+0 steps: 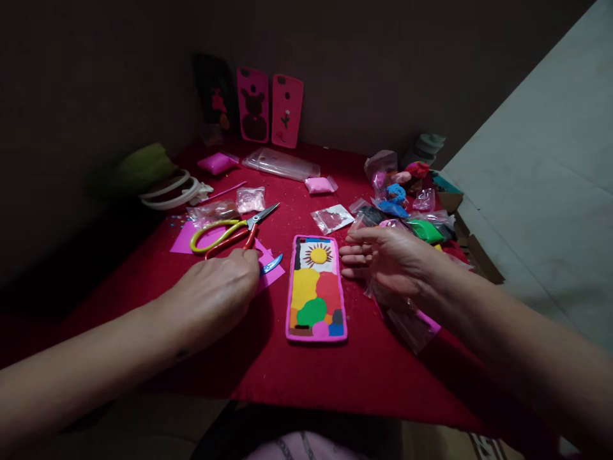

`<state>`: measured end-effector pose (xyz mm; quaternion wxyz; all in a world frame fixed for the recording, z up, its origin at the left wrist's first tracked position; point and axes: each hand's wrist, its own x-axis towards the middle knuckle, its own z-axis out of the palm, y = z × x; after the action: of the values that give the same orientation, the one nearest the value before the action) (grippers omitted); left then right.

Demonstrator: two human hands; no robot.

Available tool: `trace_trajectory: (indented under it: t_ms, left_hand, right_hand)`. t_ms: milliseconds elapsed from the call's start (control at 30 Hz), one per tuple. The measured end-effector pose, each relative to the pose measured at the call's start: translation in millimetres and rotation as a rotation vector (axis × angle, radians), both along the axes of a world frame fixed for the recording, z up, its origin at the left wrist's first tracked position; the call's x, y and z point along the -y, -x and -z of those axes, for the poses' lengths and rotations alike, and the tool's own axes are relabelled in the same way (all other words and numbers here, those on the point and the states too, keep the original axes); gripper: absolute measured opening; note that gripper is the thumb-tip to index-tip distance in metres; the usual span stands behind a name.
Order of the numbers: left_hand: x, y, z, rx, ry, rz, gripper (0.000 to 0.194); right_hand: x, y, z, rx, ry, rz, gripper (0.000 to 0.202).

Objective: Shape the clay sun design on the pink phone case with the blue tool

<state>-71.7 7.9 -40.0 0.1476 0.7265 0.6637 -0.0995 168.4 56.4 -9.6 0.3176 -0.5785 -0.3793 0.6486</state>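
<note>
1. Colourful phone case [317,291] flat on red cloth [268,374], between both hands.
2. Left hand [223,284] curled at blue tool [271,264] — grip hidden, can't tell.
3. Right hand [390,259] loosely spread, just beside the case.
4. Scissors [253,222] beyond left hand.
5. Pink cases [280,105] upright — back wall.

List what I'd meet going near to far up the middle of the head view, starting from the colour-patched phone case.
Colour-patched phone case → flat clear packet → small pink packet → clear plastic piece → upright pink case with a flower.
</note>
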Motion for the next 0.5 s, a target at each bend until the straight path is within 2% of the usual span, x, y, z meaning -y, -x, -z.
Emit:
trace_trajectory:
  t_ms: [133, 267, 433, 500]
  left_hand:
    - [0, -7, 0.0, 0.027, -0.027, -0.053, 0.034]
    - [-8, -3, -2.3, 0.179, -0.099, -0.119, 0.035]
    - [-21, -2, -19.9, 0.613, -0.059, -0.184, 0.034]
    - [-24, -6, -21.8, 0.825, -0.023, -0.212, 0.032]
  right_hand:
    - [3, 0, -3.9, -0.053, 0.08, 0.062, 0.007]
    - [7, -3, -4.3, -0.118, 0.104, 0.082, 0.007]
    - [11, -6, -5.4, -0.178, 0.131, 0.113, 0.008]
    - [11, -7, -6.3, -0.182, 0.166, 0.122, 0.005]
